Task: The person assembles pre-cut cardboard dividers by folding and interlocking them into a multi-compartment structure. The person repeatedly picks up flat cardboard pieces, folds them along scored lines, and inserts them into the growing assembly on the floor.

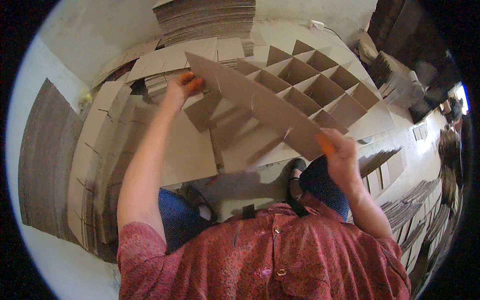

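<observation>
On my left, slotted cardboard sheets (89,160) stood on edge, perhaps for easy reach, while my left hand (185,87) gripped the far end of a long cardboard strip (252,99) slanting in front of the divider grid (320,93), and my right hand (342,151) clasped its near end, presumably so it wouldn't sag.

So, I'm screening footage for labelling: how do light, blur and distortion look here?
Head view: glare on the floor at right, near a bright patch by the rim; head view: dark shadow between the feet, and smearing, probably from motion, just below the cardboard strip; head view: the far-left cardboard stack bows with the fisheye, and the corners are black.
</observation>
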Demonstrator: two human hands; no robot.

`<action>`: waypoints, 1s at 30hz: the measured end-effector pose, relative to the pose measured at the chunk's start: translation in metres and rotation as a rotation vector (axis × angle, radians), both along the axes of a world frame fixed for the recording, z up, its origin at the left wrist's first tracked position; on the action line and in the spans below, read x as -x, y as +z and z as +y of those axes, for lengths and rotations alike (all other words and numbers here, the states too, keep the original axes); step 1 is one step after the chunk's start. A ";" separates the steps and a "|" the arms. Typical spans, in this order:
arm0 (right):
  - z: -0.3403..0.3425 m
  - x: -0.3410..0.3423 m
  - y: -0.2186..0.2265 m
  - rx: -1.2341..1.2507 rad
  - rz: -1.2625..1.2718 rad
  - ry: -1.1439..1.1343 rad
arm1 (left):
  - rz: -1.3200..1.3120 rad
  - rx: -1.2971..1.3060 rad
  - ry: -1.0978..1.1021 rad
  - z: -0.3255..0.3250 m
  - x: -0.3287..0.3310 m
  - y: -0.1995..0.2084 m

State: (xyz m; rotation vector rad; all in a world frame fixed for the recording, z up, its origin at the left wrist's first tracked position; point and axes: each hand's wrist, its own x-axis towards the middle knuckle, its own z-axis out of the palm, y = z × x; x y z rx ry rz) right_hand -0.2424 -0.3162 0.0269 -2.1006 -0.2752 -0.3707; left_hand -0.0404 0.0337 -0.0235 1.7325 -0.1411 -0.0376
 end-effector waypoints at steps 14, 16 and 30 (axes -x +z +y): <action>-0.001 -0.016 0.004 0.514 -0.196 0.039 | 0.018 0.074 0.087 -0.010 0.067 0.011; 0.014 -0.037 0.011 0.548 -0.318 0.149 | -0.098 -0.203 0.088 -0.012 0.086 0.001; 0.057 -0.081 0.001 0.793 -0.183 0.293 | -0.175 -0.523 0.015 -0.038 0.099 0.001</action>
